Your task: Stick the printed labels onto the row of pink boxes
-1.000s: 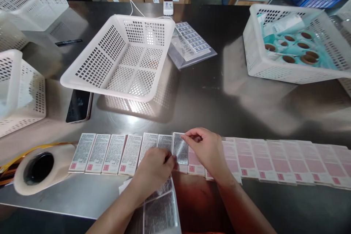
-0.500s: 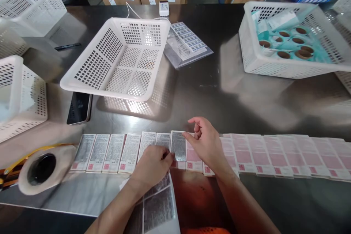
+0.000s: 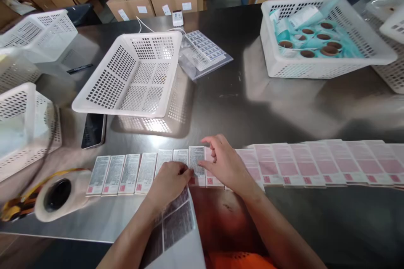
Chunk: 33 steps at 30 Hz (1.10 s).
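The grey, printed rectangular label (image 3: 196,155) lies over one pack in the row of flat, pink-and-white rectangular packs (image 3: 303,162). Right hand (image 3: 225,162): thumb and forefinger apart, thumb at the label's face. Left hand (image 3: 170,180): fingers drawn together beside the label's lower left; whether they pinch anything cannot be told. Step in hand, by judgement: seating the label. Next move calls for even pressure along its edges. Outward: shiny dark metal table (image 3: 221,109).

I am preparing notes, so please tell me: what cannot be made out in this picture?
All in the head view:
Label sheet: upper part, covered by left hand
Pink-printed items: row's right end, cut by picture edge
Grey labels: wording, too small and blurred
Phone: upper end, hidden by basket
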Each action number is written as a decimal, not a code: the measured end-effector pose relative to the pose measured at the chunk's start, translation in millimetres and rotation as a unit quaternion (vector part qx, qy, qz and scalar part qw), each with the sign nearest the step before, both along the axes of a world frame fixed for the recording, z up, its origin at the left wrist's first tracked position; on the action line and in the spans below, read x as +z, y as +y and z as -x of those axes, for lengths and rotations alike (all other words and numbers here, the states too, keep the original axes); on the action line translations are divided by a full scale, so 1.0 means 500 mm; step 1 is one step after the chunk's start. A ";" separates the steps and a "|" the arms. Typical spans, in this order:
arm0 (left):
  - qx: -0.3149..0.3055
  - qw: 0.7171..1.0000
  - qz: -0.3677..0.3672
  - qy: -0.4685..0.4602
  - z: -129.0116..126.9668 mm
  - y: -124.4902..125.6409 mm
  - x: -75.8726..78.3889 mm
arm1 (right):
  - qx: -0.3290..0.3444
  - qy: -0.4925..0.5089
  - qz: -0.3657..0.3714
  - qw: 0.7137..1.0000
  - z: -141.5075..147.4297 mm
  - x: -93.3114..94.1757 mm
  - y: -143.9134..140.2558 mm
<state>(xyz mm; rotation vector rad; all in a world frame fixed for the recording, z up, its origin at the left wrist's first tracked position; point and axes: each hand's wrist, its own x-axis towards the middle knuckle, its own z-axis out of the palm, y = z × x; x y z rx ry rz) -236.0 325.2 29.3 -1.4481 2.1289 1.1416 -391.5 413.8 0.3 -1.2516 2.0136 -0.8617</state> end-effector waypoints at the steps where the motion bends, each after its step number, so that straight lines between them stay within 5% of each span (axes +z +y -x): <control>1: -0.001 1.000 0.005 0.002 0.000 0.000 0.002 | 0.016 -0.002 0.004 1.000 0.000 0.002 0.005; 15: 0.009 0.994 0.111 0.005 -0.043 0.035 0.025 | 0.079 0.030 0.070 0.994 -0.010 -0.007 0.026; 19: 0.086 0.972 0.216 0.016 -0.085 0.047 0.054 | 0.110 0.033 0.100 0.988 -0.016 -0.002 0.041; 26: 0.264 0.897 0.318 0.159 -0.089 0.089 0.102 | 0.080 -0.167 0.198 0.962 -0.047 0.048 0.148; 29: 0.257 0.890 0.235 0.295 -0.067 0.105 0.094 | 0.021 -0.166 0.209 0.963 -0.050 0.056 0.188; 33: 0.200 0.879 -0.056 0.430 -0.052 0.121 0.072 | -0.075 -0.159 0.212 0.961 -0.031 0.055 0.212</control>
